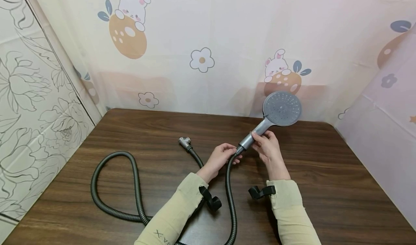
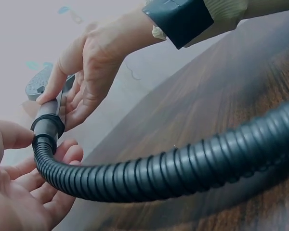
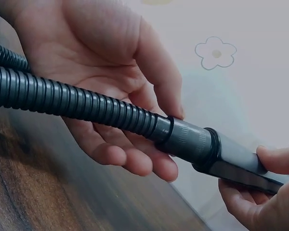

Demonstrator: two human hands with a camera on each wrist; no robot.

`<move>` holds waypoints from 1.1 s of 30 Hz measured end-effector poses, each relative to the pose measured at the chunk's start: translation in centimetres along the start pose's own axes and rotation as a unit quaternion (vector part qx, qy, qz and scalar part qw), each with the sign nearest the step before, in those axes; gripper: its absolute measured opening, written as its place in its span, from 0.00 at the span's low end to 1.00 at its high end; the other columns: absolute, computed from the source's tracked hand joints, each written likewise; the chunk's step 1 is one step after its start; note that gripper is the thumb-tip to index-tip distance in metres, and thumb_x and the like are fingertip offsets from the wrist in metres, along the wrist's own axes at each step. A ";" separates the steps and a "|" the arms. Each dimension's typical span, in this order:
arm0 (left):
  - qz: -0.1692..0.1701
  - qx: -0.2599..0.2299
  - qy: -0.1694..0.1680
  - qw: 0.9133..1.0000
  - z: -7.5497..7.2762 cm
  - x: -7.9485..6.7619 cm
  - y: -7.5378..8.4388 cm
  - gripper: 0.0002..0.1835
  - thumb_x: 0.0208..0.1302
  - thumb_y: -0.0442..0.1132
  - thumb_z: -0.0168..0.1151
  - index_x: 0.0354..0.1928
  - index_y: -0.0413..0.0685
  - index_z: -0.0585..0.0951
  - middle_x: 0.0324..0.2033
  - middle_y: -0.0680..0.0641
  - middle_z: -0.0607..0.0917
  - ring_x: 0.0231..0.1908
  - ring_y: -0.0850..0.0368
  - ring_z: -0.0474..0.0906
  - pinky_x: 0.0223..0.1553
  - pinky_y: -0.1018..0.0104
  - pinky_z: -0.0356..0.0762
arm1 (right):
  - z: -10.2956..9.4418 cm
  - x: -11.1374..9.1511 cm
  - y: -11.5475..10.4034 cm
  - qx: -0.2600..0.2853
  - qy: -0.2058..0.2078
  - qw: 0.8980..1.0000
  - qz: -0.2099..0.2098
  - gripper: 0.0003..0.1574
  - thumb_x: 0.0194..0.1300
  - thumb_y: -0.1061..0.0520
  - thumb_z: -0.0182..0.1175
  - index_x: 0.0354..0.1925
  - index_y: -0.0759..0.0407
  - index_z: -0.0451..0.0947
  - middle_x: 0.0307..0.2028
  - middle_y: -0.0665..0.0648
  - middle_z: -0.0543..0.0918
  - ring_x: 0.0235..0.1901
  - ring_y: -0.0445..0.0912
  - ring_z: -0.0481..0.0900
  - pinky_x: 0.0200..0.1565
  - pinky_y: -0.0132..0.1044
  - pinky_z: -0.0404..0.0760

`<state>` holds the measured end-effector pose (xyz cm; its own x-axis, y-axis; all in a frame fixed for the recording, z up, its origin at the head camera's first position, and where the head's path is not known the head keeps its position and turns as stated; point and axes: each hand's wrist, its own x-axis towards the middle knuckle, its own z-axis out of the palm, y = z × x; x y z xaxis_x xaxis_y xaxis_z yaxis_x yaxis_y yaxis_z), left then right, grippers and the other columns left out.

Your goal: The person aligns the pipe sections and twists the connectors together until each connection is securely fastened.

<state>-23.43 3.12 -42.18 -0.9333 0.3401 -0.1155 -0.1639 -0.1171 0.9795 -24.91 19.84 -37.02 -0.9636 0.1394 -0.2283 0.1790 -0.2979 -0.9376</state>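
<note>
A grey handheld shower head [image 1: 282, 108] is held tilted above the table, its round nozzle face toward the head camera. My right hand [image 1: 269, 149] grips its handle [image 1: 256, 132], thumb on top and fingers beneath. At the handle's lower end, the dark ribbed shower hose [image 1: 229, 187] joins through a knurled connector nut [image 3: 185, 139]. My left hand [image 1: 221, 159] pinches that nut between thumb and fingers, as the right wrist view shows; the other fingers lie loosely below the hose. No gap shows between nut and handle.
The hose loops across the brown wooden table [image 1: 315, 158] to the left. Its other end, a metal angled fitting [image 1: 185, 141], lies behind my left forearm. A patterned curtain [image 1: 208, 86] hangs along the table's back edge. Black straps [image 1: 261, 192] are around both wrists.
</note>
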 end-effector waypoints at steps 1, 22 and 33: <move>0.002 -0.004 -0.002 1.000 0.0 0.0 0.0 0.13 0.64 0.40 0.53 0.47 0.40 0.74 0.36 0.39 0.84 0.28 0.59 0.81 0.36 0.64 0.79 | 0.0 0.0 0.0 0.000 0.001 1.000 -0.002 0.21 0.63 0.65 0.54 0.49 0.53 0.57 0.44 0.53 0.71 0.38 0.39 0.77 0.40 0.31 0.76; 0.005 -0.042 -0.011 0.999 0.1 -0.7 0.8 0.12 0.63 0.37 0.55 0.44 0.36 0.74 0.33 0.36 0.84 0.28 0.57 0.82 0.38 0.62 0.79 | 0.4 0.2 0.3 0.002 0.005 1.000 -0.013 0.20 0.61 0.66 0.56 0.47 0.55 0.59 0.36 0.49 0.75 0.33 0.38 0.78 0.37 0.30 0.77; 0.029 -0.017 0.021 0.999 0.2 -0.7 1.1 0.08 0.59 0.29 0.57 0.40 0.32 0.75 0.33 0.32 0.83 0.26 0.58 0.80 0.37 0.59 0.79 | 0.7 0.3 0.6 -0.018 0.024 0.999 -0.028 0.19 0.60 0.65 0.57 0.45 0.55 0.60 0.39 0.53 0.73 0.31 0.37 0.76 0.35 0.29 0.78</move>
<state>-22.91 2.95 -40.99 -0.9539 0.2928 -0.0656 -0.1189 -0.1682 0.9785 -25.23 19.08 -37.48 -0.9620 0.1997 -0.1864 0.1326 -0.2552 -0.9578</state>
